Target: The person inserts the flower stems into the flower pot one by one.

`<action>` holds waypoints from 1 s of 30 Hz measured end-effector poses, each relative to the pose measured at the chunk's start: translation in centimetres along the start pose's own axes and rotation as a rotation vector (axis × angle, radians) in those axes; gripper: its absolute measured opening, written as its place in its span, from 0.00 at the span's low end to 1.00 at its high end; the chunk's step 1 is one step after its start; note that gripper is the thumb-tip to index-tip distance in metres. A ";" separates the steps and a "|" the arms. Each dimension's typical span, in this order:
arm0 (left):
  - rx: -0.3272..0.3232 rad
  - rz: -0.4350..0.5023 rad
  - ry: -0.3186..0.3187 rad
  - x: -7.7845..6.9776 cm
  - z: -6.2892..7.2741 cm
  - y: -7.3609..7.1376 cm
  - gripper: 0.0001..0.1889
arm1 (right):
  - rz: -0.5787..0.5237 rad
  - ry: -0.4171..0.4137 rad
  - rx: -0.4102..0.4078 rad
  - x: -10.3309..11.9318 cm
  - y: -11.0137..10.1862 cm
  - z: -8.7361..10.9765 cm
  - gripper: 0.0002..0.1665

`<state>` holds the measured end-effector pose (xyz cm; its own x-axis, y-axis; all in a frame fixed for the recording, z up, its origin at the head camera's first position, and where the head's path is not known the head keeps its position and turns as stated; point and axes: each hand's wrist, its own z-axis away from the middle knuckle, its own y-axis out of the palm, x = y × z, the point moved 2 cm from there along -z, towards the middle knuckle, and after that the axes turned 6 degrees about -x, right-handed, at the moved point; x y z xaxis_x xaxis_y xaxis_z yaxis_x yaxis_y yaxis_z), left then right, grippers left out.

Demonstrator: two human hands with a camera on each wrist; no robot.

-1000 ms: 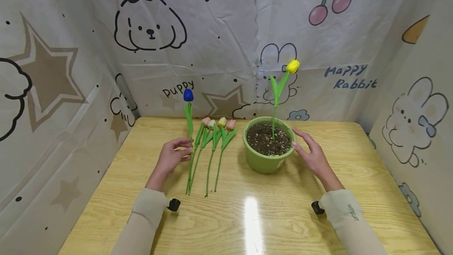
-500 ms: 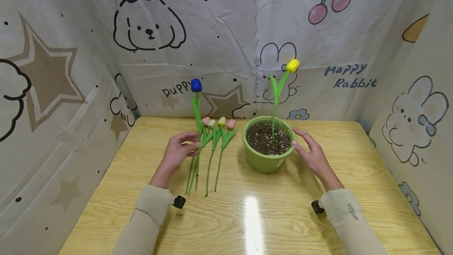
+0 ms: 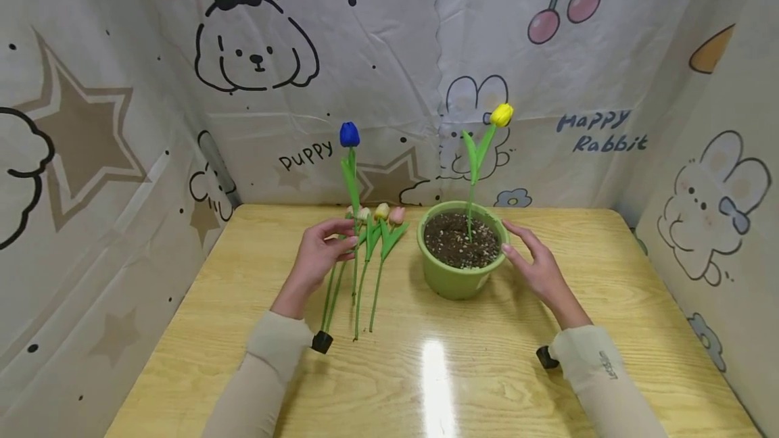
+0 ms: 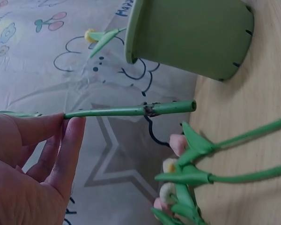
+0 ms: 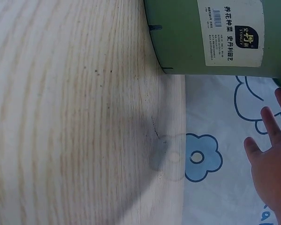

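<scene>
One blue tulip (image 3: 349, 135) is pinched in your left hand (image 3: 322, 249); four tulips (image 3: 371, 245) lie near, at nine o'clock from the pot (image 3: 456, 282), which holds soil (image 3: 450, 238) and a standing yellow tulip (image 3: 474, 171). Your right hand (image 3: 538, 272), fingers parted, touches the rim at three o'clock.

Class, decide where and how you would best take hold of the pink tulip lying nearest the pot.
Probably pinch its bare lower stem from above, on the side facing the green pot: the stem is slim and lies apart from its neighbour's, while the flower and leaves sit close to the next tulip.
</scene>
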<state>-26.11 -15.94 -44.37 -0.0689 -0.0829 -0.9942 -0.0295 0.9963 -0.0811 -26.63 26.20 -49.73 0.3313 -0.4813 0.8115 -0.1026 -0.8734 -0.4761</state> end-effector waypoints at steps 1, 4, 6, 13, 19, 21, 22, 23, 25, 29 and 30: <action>-0.003 0.008 0.003 -0.1 -0.1 0.2 0.18 | 0.003 0.000 0.002 0.0 0.0 0.0 0.33; -0.002 0.029 0.019 -0.5 -0.4 1.0 0.18 | 0.010 0.001 0.003 -0.1 0.0 0.1 0.33; -0.002 0.048 0.031 -0.8 -0.6 1.5 0.18 | 0.011 0.003 0.003 0.0 0.0 0.1 0.33; 0.026 0.076 0.083 -2.1 -1.4 4.0 0.17 | 0.005 0.004 0.004 -0.1 0.0 0.0 0.33; 0.046 0.084 0.136 -3.8 -2.0 5.7 0.16 | 0.002 -0.004 0.001 0.0 0.0 0.0 0.33; 0.048 0.092 0.149 -4.4 -2.3 6.3 0.15 | 0.002 -0.007 -0.001 0.0 0.0 0.0 0.33; 0.050 0.099 0.155 -4.6 -2.5 6.6 0.15 | 0.002 -0.007 -0.001 0.0 0.0 0.0 0.33; 0.049 0.105 0.159 -4.9 -2.7 6.8 0.15 | 0.003 -0.006 -0.002 0.0 0.1 0.0 0.33; 0.048 0.116 0.165 -5.4 -3.0 7.5 0.16 | 0.001 -0.006 -0.004 0.0 0.1 0.0 0.33; 0.040 0.132 0.182 -6.1 -3.9 8.7 0.17 | 0.002 -0.005 -0.008 0.0 0.0 0.0 0.33; 0.038 0.134 0.189 -6.2 -4.0 9.1 0.17 | 0.002 -0.003 -0.007 0.0 0.0 0.0 0.33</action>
<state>-29.97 -6.50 -38.64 -0.2552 0.0509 -0.9655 0.0297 0.9986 0.0448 -26.64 26.20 -49.73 0.3342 -0.4828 0.8094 -0.1099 -0.8729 -0.4753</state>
